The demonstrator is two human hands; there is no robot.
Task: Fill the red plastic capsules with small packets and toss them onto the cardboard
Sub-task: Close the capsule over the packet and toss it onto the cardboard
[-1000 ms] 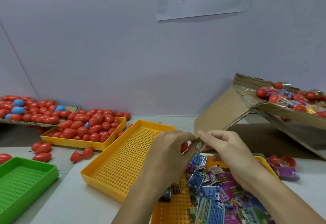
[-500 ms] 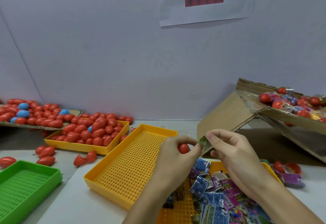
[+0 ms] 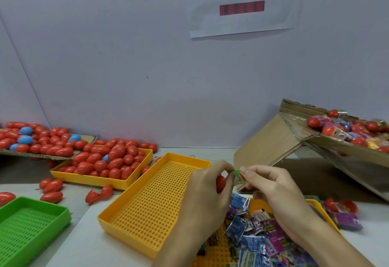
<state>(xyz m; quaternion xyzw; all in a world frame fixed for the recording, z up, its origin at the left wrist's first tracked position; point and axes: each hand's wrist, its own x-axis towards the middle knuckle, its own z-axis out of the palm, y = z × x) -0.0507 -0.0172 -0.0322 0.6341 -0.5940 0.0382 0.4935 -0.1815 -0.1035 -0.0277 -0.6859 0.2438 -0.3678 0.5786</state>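
Observation:
My left hand [image 3: 207, 195] grips a red capsule [image 3: 220, 183] in its palm, and its fingertips touch a small green packet [image 3: 238, 176]. My right hand [image 3: 271, 191] pinches that packet from the other side, just above the capsule. Below both hands a yellow tray [image 3: 320, 205] holds several loose packets [image 3: 252, 237]. A flat cardboard sheet [image 3: 84, 138] at the far left carries many red and some blue capsules [image 3: 42, 138]. A tilted cardboard box [image 3: 267, 142] at the right holds capsules and packets.
An empty perforated yellow tray [image 3: 151, 207] lies left of my hands. Another yellow tray [image 3: 92, 177] behind it is full of red capsules. A green tray [image 3: 31, 226] sits at the lower left. Loose capsules [image 3: 99, 194] lie on the table. A white wall stands close behind.
Both hands stayed together, working the small packet above the capsule. The camera tilted up a little, so the scene sits lower in view.

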